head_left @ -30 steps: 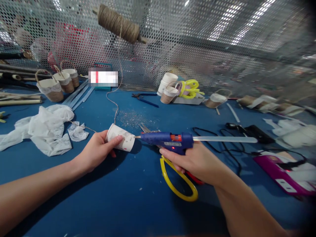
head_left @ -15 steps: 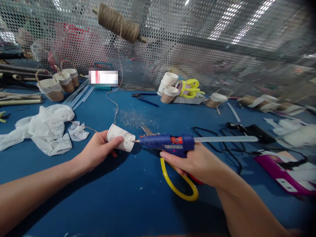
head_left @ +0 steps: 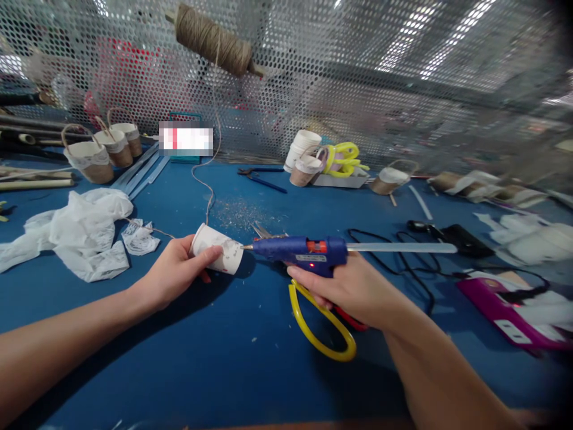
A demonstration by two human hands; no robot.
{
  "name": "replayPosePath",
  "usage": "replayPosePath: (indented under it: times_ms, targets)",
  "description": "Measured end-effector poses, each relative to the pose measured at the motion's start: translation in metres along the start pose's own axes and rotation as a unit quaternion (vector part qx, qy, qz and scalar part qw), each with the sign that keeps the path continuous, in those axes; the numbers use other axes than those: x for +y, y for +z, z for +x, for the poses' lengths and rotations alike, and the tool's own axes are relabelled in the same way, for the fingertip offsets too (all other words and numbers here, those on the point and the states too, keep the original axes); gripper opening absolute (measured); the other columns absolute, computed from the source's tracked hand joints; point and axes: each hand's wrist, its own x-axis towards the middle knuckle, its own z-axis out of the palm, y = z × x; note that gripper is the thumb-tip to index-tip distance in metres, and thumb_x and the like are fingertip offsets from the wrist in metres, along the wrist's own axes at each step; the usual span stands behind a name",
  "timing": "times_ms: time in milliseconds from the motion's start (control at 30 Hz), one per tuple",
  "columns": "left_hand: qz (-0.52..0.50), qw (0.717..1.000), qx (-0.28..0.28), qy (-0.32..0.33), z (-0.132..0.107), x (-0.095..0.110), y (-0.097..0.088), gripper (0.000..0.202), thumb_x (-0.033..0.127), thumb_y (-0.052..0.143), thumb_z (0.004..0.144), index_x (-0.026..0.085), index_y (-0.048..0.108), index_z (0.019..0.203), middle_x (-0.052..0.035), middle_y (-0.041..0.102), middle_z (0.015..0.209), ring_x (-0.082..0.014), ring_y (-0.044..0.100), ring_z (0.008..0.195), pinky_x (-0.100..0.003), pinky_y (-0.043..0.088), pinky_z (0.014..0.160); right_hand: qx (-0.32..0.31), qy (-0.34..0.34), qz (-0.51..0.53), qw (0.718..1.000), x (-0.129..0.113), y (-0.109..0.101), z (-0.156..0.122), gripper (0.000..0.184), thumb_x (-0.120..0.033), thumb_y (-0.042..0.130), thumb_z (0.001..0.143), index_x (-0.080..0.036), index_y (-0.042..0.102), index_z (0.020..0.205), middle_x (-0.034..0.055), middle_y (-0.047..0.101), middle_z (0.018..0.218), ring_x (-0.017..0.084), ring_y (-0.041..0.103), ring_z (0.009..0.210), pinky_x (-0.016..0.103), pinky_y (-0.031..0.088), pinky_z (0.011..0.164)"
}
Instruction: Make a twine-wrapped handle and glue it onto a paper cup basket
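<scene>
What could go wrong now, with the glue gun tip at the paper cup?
The left hand holds the paper cup with its thumb close to the glue gun nozzle; hot glue might burn it. The scissors lie under the right hand and could catch it.

The left hand (head_left: 172, 276) grips a matt small white paper cup (head_left: 218, 255); the right hand (head_left: 353, 289) grips a smooth, faintly glossy blue plastic glue gun (head_left: 299, 251), with a translucent glue stick (head_left: 400, 247) behind the grip. Beneath that grip, a glossy yellow plastic scissor handle (head_left: 320, 328) lies on the matt blue tabletop (head_left: 224, 358)
</scene>
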Motion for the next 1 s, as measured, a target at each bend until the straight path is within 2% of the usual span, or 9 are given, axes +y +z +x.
replayPosePath:
  times_ms: [67, 233, 400, 567, 800, 1000]
  targets:
    - [0.001, 1.0, 0.0, 0.001, 0.0, -0.0002, -0.0001, 0.028, 0.038, 0.06, 0.068, 0.011, 0.058, 0.076, -0.0021, 0.06, 0.066, -0.0092, 0.047, 0.049, -0.021, 0.041, 0.047, 0.01, -0.007, -0.007, 1.0, 0.0005, 0.0005, 0.0002, 0.037, -0.041, 0.051, 0.074, -0.02, 0.044, 0.045, -0.0031, 0.047, 0.038, 0.009, 0.045, 0.037, 0.023, 0.041, 0.043]
    - [-0.007, 1.0, -0.003, 0.001, -0.0007, -0.0016, -0.0009, 0.027, 0.038, 0.061, 0.068, 0.012, 0.059, 0.076, -0.001, 0.06, 0.065, -0.0087, 0.048, 0.049, -0.02, 0.041, 0.046, -0.017, 0.008, 0.012, 1.0, -0.0001, -0.0008, -0.0004, 0.037, -0.041, 0.052, 0.074, -0.019, 0.044, 0.044, -0.003, 0.047, 0.039, 0.009, 0.045, 0.038, 0.023, 0.041, 0.044]
    - [-0.013, 1.0, 0.0, -0.003, -0.0008, 0.0013, -0.0003, 0.025, 0.036, 0.061, 0.068, 0.012, 0.058, 0.075, 0.0002, 0.059, 0.063, -0.0077, 0.047, 0.048, -0.019, 0.041, 0.045, -0.003, 0.025, 0.022, 0.999, -0.0003, -0.0013, 0.0006, 0.037, -0.04, 0.052, 0.074, -0.019, 0.044, 0.045, -0.0026, 0.047, 0.039, 0.009, 0.045, 0.038, 0.023, 0.041, 0.044]
    - [-0.007, 1.0, -0.007, 0.0, -0.0012, 0.0006, -0.001, 0.027, 0.038, 0.06, 0.069, 0.012, 0.058, 0.077, -0.0007, 0.059, 0.066, -0.0081, 0.047, 0.049, -0.02, 0.041, 0.047, -0.043, 0.005, 0.021, 0.999, 0.0004, -0.0018, 0.0018, 0.037, -0.041, 0.052, 0.074, -0.019, 0.044, 0.045, -0.0028, 0.047, 0.039, 0.009, 0.046, 0.038, 0.023, 0.041, 0.044]
    - [-0.001, 1.0, -0.008, -0.001, -0.0004, -0.0012, -0.0022, 0.029, 0.038, 0.06, 0.07, 0.011, 0.058, 0.08, -0.0016, 0.06, 0.068, -0.0084, 0.048, 0.05, -0.021, 0.041, 0.048, -0.007, 0.02, 0.032, 0.999, 0.0013, -0.0003, 0.0034, 0.037, -0.04, 0.052, 0.074, -0.018, 0.044, 0.046, -0.0024, 0.048, 0.04, 0.008, 0.045, 0.038, 0.022, 0.041, 0.044]
    - [-0.002, 1.0, -0.009, 0.005, 0.0005, -0.0031, -0.0022, 0.029, 0.039, 0.06, 0.07, 0.011, 0.058, 0.078, -0.0007, 0.06, 0.066, -0.0084, 0.048, 0.049, -0.02, 0.041, 0.048, -0.048, 0.006, 0.024, 0.999, -0.0009, -0.0023, 0.0022, 0.033, -0.04, 0.054, 0.073, -0.018, 0.045, 0.049, -0.0034, 0.046, 0.038, 0.008, 0.044, 0.037, 0.022, 0.04, 0.042]
